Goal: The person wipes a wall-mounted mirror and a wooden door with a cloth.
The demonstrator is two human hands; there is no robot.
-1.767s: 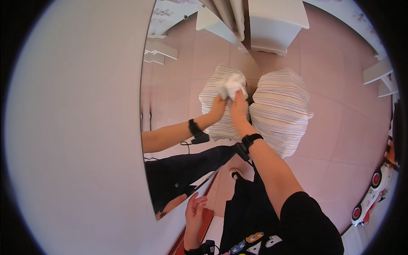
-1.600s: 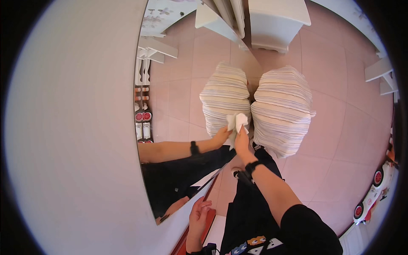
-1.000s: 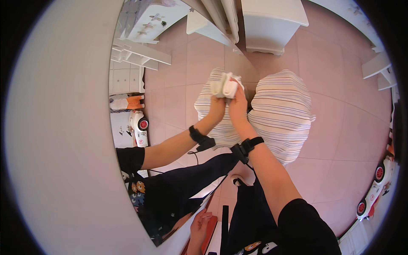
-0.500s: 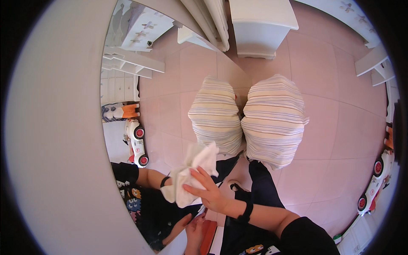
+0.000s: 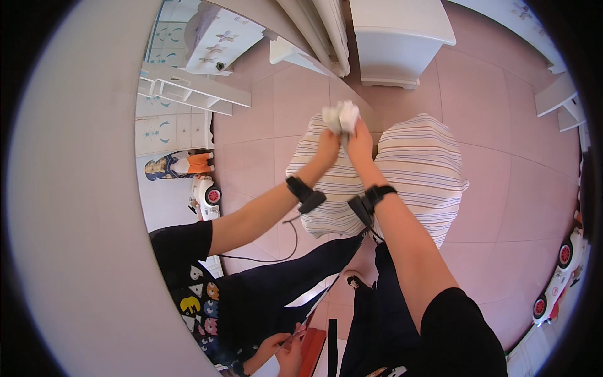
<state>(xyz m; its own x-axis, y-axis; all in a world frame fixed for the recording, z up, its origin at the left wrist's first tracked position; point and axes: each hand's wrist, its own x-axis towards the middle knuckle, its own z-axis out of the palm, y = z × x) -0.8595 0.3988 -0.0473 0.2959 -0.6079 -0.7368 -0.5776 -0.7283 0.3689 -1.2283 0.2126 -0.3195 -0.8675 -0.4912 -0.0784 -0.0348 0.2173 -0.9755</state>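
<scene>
A tall mirror stands along my left. My right hand is closed on a crumpled white cloth, which is pressed to the upper part of the glass; the hand and cloth appear doubled in reflection. My right arm reaches far forward, with a black band and a small dark device at the wrist. Low in the view, my left hand is at the mirror's near edge, its fingers bent around it and partly hidden. A red object lies beside that hand.
A cream striped cushion-like bundle sits on the pink tiled floor close to the mirror. Ahead stands a white cabinet next to a pale curtain. At the right is a white toy car with red wheels.
My right hand has carried the white cloth forward and up along the mirror, and my right arm is now stretched out. My left hand has stayed near the lower edge.
</scene>
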